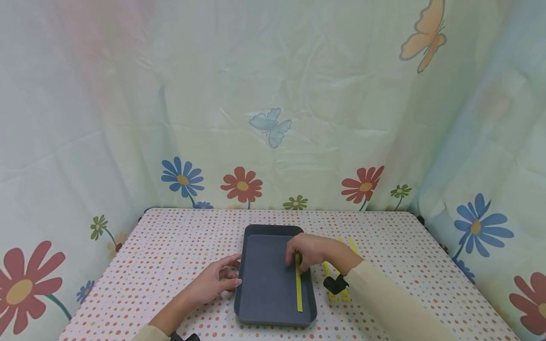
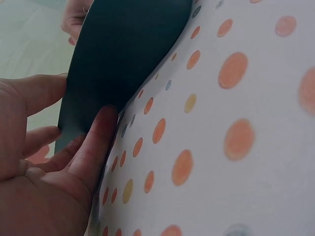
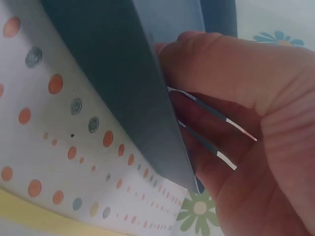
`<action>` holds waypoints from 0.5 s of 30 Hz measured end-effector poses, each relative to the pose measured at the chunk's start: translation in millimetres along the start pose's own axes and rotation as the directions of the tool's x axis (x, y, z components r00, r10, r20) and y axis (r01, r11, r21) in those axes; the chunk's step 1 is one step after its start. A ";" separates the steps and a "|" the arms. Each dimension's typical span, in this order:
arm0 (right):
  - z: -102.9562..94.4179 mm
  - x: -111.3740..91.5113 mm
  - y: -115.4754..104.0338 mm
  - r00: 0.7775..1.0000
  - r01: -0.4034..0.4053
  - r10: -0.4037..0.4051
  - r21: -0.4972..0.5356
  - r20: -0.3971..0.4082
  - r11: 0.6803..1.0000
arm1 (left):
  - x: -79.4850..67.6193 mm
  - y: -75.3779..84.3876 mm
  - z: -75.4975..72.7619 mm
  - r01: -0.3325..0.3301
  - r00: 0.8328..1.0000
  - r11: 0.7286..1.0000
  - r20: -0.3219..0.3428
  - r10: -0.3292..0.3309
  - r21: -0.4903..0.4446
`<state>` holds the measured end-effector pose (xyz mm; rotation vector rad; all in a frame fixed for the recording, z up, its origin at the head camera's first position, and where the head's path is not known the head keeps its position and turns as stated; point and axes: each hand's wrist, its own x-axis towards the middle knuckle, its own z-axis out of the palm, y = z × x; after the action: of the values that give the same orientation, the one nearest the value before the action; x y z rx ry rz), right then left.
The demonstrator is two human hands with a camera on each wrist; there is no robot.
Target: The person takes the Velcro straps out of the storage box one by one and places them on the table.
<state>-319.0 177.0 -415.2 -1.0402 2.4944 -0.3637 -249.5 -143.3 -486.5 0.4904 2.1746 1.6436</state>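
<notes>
A dark grey rectangular tray (image 1: 268, 289) lies on the dotted tablecloth. Inside it, near the right wall, a narrow yellow strip (image 1: 299, 296) runs lengthwise. My right hand (image 1: 313, 248) reaches over the tray's right rim, thumb and fingers on either side of the strip's far end, seeming to pinch it. In the right wrist view the tray wall (image 3: 113, 73) hides the fingertips and the strip. At the tray's left side, my left hand (image 1: 213, 280) touches the outer wall with extended fingers, seen against the dark wall (image 2: 123, 49) in the left wrist view.
More yellow strips (image 1: 353, 245) lie on the table right of the tray, partly under my right forearm. A flower-and-butterfly curtain (image 1: 192, 118) stands behind the table and along both sides. The dotted tablecloth (image 1: 170, 265) spreads around the tray.
</notes>
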 end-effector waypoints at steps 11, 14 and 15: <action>1.6 8.8 -2.9 0.994 -0.048 0.056 -0.087 0.089 0.995 | 0.0 0.5 0.1 0.002 1.000 1.000 0.006 -0.002 -0.011; 3.3 12.1 -2.1 0.992 -0.045 0.057 -0.111 0.109 0.993 | 0.3 0.0 0.0 0.001 1.000 1.000 0.007 -0.001 -0.010; 3.7 13.1 -2.0 0.992 -0.042 0.056 -0.118 0.113 0.992 | 0.4 -0.3 -0.1 0.001 1.000 1.000 0.007 -0.001 -0.010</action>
<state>-324.4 165.9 -421.2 -1.0116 2.4560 -0.1407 -249.9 -143.3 -486.8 0.4915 2.1600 1.6496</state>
